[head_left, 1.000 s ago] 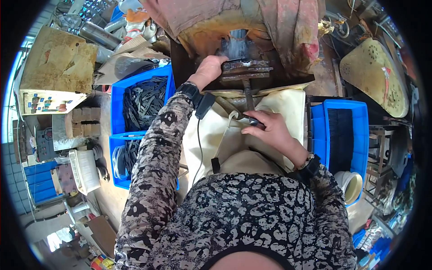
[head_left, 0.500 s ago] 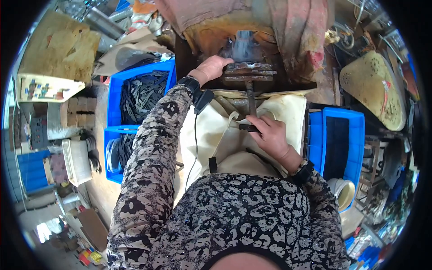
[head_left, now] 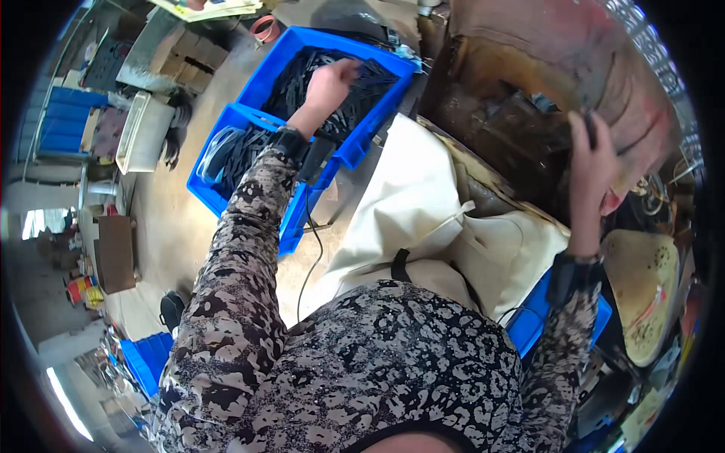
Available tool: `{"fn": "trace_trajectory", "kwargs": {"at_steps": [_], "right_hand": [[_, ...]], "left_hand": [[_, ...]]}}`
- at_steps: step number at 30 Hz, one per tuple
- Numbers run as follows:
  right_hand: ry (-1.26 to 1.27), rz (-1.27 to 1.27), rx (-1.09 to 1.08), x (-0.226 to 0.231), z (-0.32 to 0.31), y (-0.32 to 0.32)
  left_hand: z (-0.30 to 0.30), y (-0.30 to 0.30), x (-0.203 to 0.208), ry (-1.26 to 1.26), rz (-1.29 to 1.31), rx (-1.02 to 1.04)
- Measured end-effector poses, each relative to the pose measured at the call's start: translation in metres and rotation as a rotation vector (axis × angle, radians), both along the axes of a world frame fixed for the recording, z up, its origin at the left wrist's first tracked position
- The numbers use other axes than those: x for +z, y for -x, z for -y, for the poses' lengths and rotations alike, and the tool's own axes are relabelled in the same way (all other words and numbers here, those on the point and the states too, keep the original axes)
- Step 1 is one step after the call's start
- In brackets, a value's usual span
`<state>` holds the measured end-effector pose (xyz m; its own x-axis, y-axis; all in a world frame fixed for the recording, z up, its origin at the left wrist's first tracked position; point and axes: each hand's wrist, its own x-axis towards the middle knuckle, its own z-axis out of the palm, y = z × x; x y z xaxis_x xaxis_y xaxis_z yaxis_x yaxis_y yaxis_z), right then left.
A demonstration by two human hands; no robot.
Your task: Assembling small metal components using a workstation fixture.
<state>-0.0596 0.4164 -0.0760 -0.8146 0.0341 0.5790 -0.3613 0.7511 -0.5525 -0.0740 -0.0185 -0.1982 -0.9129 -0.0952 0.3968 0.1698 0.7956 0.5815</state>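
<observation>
My left hand (head_left: 327, 92) is over the far blue bin (head_left: 257, 89), its fingers curled together above a heap of dark flat strips (head_left: 302, 72). Whatever is in those fingers, if anything, I cannot make out. At the right, my right hand (head_left: 591, 162) is raised before a stained pinkish cloth (head_left: 540, 38) that hangs over a rusty brown box-shaped housing (head_left: 491, 113). A small dark piece (head_left: 588, 121) shows between its thumb and fingers; blur hides its exact shape. The clamp-like metal holder seen earlier is hidden or out of sight.
A nearer blue bin (head_left: 198, 172) adjoins the first and holds more strips and a clear plastic bag. Cream apron cloth (head_left: 408, 196) covers my lap up to the housing's edge. A yellowish, dirty stool seat (head_left: 642, 279) and another blue bin (head_left: 532, 313) are at the right.
My view has turned left. My left hand has left the metal holder and moved over the bin of strips. My right hand has risen from the holder's handle toward the hanging cloth.
</observation>
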Motion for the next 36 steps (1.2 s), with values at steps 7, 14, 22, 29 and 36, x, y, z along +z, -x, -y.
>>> {"fn": "trace_trajectory", "kwargs": {"at_steps": [7,14,22,29,36], "right_hand": [[-0.119,0.062,-0.081,0.024,-0.032,0.122],[-0.242,0.194,-0.129,0.062,-0.027,0.152],[-0.21,0.06,-0.13,0.097,-0.02,0.111],[0.678,0.871,0.177,0.052,-0.037,-0.015],[1.005,0.83,0.266,-0.004,-0.067,-0.045]], "left_hand": [[0.046,-0.051,-0.051,-0.033,0.163,0.143],[0.023,-0.025,-0.036,0.185,0.212,0.104],[-0.016,0.015,-0.024,0.415,0.09,0.124],[-0.01,0.02,-0.022,0.855,0.178,0.197],[0.002,0.025,-0.032,0.533,0.314,0.22]]}}
